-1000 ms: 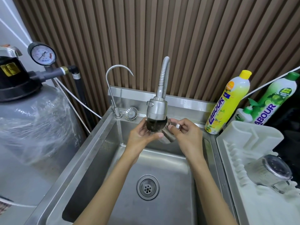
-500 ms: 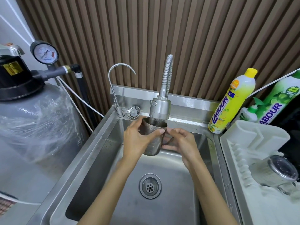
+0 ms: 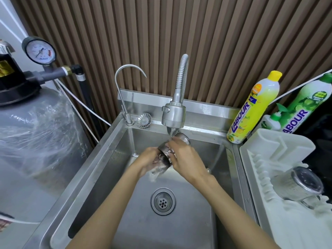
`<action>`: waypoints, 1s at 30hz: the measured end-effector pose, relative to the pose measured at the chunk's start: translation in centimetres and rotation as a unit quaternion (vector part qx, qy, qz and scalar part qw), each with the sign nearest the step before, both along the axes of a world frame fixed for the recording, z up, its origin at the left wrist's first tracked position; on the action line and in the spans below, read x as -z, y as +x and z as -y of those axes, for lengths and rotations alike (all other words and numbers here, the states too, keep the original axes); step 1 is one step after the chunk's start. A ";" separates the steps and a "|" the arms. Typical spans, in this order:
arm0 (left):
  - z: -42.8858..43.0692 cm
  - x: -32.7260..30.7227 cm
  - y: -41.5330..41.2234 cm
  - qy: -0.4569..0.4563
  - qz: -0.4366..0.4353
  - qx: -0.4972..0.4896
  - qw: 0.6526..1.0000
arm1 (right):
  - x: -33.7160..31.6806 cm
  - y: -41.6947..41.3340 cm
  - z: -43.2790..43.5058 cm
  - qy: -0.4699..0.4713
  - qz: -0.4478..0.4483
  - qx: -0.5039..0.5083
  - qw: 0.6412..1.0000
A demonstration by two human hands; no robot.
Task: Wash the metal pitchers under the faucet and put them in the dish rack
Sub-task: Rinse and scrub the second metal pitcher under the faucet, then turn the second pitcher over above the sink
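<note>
A small metal pitcher (image 3: 166, 152) lies tilted on its side in the steel sink (image 3: 111, 159), under the faucet head (image 3: 173, 114), and water runs over it. My left hand (image 3: 148, 161) holds it from the lower left. From above, my right hand (image 3: 186, 159) grips its upper side. A second metal pitcher (image 3: 298, 186) lies on its side in the white dish rack (image 3: 280, 148) at the right.
A thin gooseneck tap (image 3: 124, 90) and a loose strainer (image 3: 143, 120) stand on the sink's back ledge. Yellow (image 3: 255, 108) and green (image 3: 309, 105) detergent bottles stand behind the rack. A wrapped grey tank (image 3: 32, 141) with a pressure gauge (image 3: 40, 51) fills the left side. The drain (image 3: 163, 201) lies below my hands.
The pitcher went from upright under the faucet to tilted on its side, lower in the sink. Water now flows over it, and my right hand has moved onto its upper side.
</note>
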State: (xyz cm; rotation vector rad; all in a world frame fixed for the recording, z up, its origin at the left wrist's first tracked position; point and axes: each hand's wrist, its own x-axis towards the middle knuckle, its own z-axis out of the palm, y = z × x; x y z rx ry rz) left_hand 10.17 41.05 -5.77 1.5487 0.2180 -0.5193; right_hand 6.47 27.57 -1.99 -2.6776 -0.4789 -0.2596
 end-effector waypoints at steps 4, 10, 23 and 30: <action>-1.0 1.2 -0.3 -0.083 -0.006 0.106 0.991 | 0.1 -0.1 0.9 -0.041 0.035 -0.047 0.997; -2.2 0.2 1.0 -0.188 0.004 0.098 0.977 | 0.1 -0.2 1.5 -0.093 0.133 -0.152 0.975; 1.1 -3.6 -1.1 0.095 0.230 0.020 0.968 | -2.0 -0.2 0.1 0.466 -0.156 0.049 0.870; 2.0 -5.1 -3.1 0.032 0.253 -0.002 0.967 | -2.4 1.4 0.4 0.338 -0.219 0.128 0.906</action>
